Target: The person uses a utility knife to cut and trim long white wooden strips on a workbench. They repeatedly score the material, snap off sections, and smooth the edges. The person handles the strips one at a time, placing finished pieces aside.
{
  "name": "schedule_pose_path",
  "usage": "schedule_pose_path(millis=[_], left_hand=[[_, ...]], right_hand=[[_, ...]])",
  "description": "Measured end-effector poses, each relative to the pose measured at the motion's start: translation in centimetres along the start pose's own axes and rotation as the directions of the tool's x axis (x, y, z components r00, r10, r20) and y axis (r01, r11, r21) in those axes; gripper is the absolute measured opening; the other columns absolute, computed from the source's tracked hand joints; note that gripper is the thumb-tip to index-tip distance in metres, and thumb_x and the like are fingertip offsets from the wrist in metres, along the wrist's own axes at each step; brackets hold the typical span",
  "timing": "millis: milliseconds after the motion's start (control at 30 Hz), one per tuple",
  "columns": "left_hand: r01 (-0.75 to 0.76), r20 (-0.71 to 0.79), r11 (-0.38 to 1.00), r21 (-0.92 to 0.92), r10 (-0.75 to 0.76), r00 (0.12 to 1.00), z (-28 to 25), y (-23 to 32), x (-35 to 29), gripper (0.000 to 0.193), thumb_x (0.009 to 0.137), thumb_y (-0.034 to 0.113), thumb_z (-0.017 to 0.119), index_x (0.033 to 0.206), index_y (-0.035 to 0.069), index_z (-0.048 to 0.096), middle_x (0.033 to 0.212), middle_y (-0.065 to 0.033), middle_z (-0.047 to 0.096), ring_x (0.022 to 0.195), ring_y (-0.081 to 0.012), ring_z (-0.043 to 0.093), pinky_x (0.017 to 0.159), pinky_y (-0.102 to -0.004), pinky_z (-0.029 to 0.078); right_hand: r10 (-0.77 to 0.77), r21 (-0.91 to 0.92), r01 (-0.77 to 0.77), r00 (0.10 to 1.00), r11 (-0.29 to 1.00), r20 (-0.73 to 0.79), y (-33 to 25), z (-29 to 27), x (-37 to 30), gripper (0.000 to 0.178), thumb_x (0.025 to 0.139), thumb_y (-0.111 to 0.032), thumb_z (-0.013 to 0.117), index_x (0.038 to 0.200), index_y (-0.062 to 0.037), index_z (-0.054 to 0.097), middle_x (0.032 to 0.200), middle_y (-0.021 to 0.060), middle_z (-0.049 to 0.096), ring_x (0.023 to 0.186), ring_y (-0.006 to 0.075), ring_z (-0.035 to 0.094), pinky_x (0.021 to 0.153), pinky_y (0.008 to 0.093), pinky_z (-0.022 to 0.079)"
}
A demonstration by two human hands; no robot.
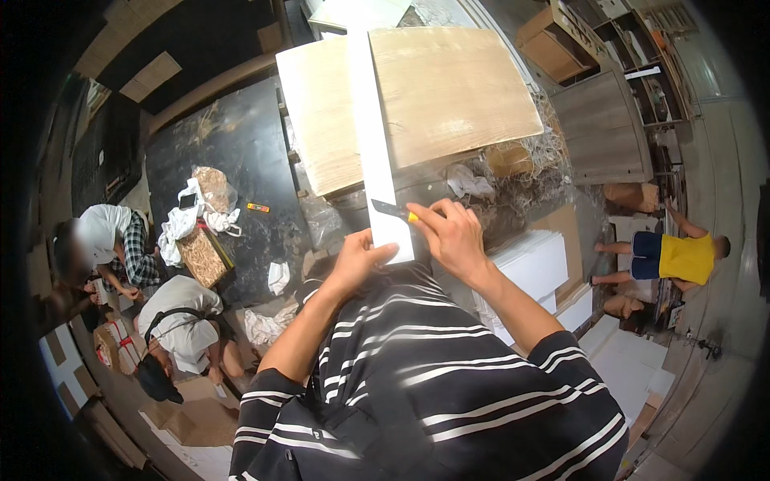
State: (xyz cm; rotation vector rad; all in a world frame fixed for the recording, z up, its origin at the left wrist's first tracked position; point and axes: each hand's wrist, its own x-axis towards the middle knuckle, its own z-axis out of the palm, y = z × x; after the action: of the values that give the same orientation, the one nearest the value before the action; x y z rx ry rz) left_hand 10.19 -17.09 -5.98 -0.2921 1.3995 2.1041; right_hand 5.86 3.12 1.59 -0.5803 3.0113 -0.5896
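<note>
Head view shows your left hand (pixel 358 258) gripping the near end of a long white strip (pixel 375 144), thumb on top, holding it flat against the wooden board (pixel 449 88) that it lies along. Your right hand (pixel 455 236) is closed around a yellow-handled utility knife (pixel 395 212), whose dark blade touches the strip's right edge close to that near end. Judging by the blade's place — at the end nearest you — either the pass down this edge is almost complete or it has only begun; no visible slit settles which. 1 stack of white sheets (pixel 533 264) sits just right of your right forearm, so more pieces likely remain to trim.
</note>
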Motion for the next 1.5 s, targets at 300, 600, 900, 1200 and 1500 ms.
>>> schedule_pose_path(millis=[300, 600, 900, 1200, 1500], left_hand=[[0.009, -0.021, 0.999, 0.03, -0.008, 1.0, -0.5, -0.5, -0.2, 0.019, 0.093, 0.012, 0.073, 0.107, -0.001, 0.071, 0.087, 0.0006, 0.069, 0.073, -0.0058, 0.057, 0.066, -0.0222, 0.045], [-0.031, -0.049, 0.996, -0.079, 0.027, 0.998, 0.0, 0.0, -0.6, 0.021, 0.091, 0.01, 0.074, 0.108, -0.002, 0.07, 0.093, 0.0, 0.068, 0.08, -0.0059, 0.059, 0.071, -0.0229, 0.047], [-0.04, -0.095, 0.999, 0.015, 0.041, 0.995, 0.1, 0.5, 0.6, 0.024, 0.094, 0.016, 0.074, 0.111, 0.0, 0.069, 0.09, 0.0016, 0.069, 0.076, -0.006, 0.058, 0.066, -0.0232, 0.045], [0.126, -0.212, 0.991, 0.043, -0.114, 0.971, -3.1, -4.7, 5.9, 0.031, 0.101, 0.028, 0.068, 0.112, 0.0, 0.071, 0.097, -0.0033, 0.073, 0.082, -0.0096, 0.066, 0.07, -0.0269, 0.053], [-0.123, -0.313, 0.975, 0.186, 0.178, 0.933, -2.6, -5.6, 8.3, 0.034, 0.096, 0.021, 0.073, 0.118, -0.004, 0.068, 0.099, -0.0088, 0.075, 0.084, -0.0141, 0.068, 0.075, -0.0305, 0.055]], right_hand=[[-0.023, 0.049, 0.029, 0.994, 0.998, -0.106, -0.3, 0.9, 0.8, 0.026, 0.096, -0.023, 0.068, 0.121, -0.022, 0.076, 0.095, 0.0095, 0.066, 0.087, 0.0296, 0.063, 0.077, 0.0421, 0.045], [-0.064, 0.027, 0.069, 0.986, 0.997, -0.157, 0.9, 2.0, 3.7, 0.026, 0.096, -0.025, 0.068, 0.12, -0.0227, 0.076, 0.096, 0.0071, 0.068, 0.087, 0.0282, 0.063, 0.077, 0.0416, 0.045], [-0.142, 0.013, 0.147, 0.973, 0.989, -0.184, 2.1, 2.0, 5.8, 0.028, 0.095, -0.024, 0.069, 0.122, -0.0242, 0.075, 0.096, 0.0061, 0.067, 0.088, 0.0281, 0.062, 0.078, 0.0413, 0.044], [-0.134, 0.012, 0.136, 0.986, 0.991, -0.096, 4.2, 6.1, 2.8, 0.028, 0.096, -0.026, 0.067, 0.123, -0.0214, 0.073, 0.103, 0.0064, 0.067, 0.093, 0.0278, 0.062, 0.079, 0.0427, 0.044], [-0.081, -0.015, 0.079, 0.983, 0.997, -0.167, 4.4, 10.2, 1.7, 0.035, 0.096, -0.021, 0.065, 0.131, -0.0236, 0.069, 0.105, 0.0095, 0.065, 0.096, 0.0301, 0.062, 0.079, 0.044, 0.044]])
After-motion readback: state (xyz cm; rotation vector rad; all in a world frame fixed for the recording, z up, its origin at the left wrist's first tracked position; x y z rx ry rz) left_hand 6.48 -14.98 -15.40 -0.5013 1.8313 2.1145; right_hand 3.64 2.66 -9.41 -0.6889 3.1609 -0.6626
